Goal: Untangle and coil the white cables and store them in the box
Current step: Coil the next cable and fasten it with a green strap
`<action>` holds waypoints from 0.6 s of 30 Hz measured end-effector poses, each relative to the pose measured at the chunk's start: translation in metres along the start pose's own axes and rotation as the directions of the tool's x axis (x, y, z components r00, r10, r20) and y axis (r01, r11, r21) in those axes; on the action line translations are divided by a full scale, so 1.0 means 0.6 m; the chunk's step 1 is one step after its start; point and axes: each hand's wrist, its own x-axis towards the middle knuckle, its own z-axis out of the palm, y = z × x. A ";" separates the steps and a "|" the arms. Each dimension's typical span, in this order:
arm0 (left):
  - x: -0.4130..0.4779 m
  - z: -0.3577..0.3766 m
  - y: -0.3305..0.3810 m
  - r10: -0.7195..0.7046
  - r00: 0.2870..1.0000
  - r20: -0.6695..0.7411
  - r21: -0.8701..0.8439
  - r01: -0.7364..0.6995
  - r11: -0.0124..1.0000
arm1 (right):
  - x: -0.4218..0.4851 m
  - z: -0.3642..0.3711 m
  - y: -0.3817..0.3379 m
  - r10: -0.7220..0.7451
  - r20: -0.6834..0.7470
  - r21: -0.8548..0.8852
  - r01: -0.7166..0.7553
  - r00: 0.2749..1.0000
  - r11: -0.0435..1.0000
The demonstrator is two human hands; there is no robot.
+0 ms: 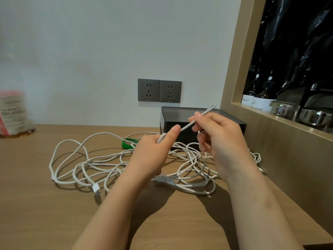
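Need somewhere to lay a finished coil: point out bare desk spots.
Bare desk: near-left, in front of the cable tangle, and between the blurred container and the tangle. Crowded: by the box, green band, left hand and right hand.

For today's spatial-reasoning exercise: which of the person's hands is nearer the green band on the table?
Left. The left hand holds white cable just right of the green band; the right hand is farther right, in front of the black box.
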 end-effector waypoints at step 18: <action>0.003 -0.024 -0.001 0.014 0.985 0.173 -0.524 0.080 0.848 | 0.013 -0.026 0.021 -0.261 0.008 -0.729 0.184 0.965 0.659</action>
